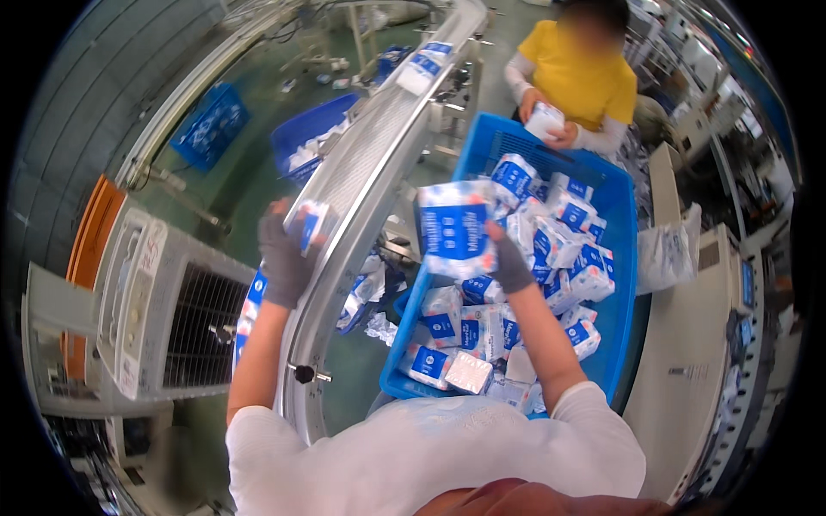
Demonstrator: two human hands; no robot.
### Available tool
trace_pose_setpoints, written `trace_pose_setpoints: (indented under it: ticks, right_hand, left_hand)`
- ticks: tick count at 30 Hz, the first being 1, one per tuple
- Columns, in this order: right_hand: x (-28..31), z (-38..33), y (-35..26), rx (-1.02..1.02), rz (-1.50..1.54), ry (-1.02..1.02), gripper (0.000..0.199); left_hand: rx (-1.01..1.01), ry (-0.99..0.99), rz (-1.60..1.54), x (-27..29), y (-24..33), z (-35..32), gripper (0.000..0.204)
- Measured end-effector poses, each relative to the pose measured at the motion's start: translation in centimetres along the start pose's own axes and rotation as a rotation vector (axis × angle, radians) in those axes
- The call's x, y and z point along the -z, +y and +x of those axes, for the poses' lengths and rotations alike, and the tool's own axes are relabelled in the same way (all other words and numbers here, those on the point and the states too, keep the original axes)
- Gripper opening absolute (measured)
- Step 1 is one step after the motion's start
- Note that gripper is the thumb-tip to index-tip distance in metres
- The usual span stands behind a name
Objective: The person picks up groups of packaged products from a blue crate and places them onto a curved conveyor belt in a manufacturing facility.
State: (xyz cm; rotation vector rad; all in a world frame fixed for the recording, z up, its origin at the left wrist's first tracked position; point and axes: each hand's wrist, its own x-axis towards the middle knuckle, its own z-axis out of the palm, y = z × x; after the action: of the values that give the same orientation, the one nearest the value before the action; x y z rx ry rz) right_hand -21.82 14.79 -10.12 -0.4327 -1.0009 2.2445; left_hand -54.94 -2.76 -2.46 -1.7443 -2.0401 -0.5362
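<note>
Standing leftmost, one pale machine (146, 310) with a dark grille; above it, a light-blue basket (209, 127) on the floor.

Next, a few packs at the near end (249, 303) of the line, partly hidden by the left forearm.

Left hand (286, 256), in a grey glove with bare fingertips, over the conveyor; one small pack (313, 225) at its fingers, the printed side partly showing. Grip blurred; whether the fingers are closed on the pack or loose about it, cannot tell.

One dark-blue bin (280, 148) beyond, holding whitish material. One curved conveyor (368, 142), with white-and-blue packs (423, 69) farther up it.

Right hand (511, 262), gloved alike, pinching the right edge of one larger-looking pack (456, 228), thumb on the near face; this pack is held raised, overlapping the crate's left side in view.

One blue crate (625, 215), well filled with loose packs (483, 331) lying at mixed angles. Beyond its far end, one co-worker (594, 82) in yellow, holding a white pack (544, 121).

Progress, as judged: midway. Few packs on the conveyor, many in the crate, two at the hands not yet set down; direction of transfer, uncertain.
</note>
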Motion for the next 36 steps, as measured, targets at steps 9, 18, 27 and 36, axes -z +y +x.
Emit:
trace_pose_setpoints:
  ticks: [9, 18, 27, 36]
  right_hand:
    - [-7.4, 4.6, -0.7, 0.325, -0.944, -0.003, 0.056]
    - [12.6, 1.5, -2.3, -0.088, -2.396, -0.156, 0.092]
    - [0.0, -6.2, -0.9, 0.788, -1.881, 0.654, 0.092]
    - [17.2, -5.2, -2.7, 0.022, -2.043, 1.088, 0.098]
  left_hand:
    - [0.434, -0.524, -2.061, -4.6, 8.0, 3.5, 0.084]
    - [0.338, -0.349, -0.02, -5.8, -4.7, 2.1, 0.09]
    - [0.3, -0.321, -1.359, -6.6, 15.6, -2.9, 0.101]
    - [0.442, 0.485, -0.762, -7.2, 10.1, 5.7, 0.094]
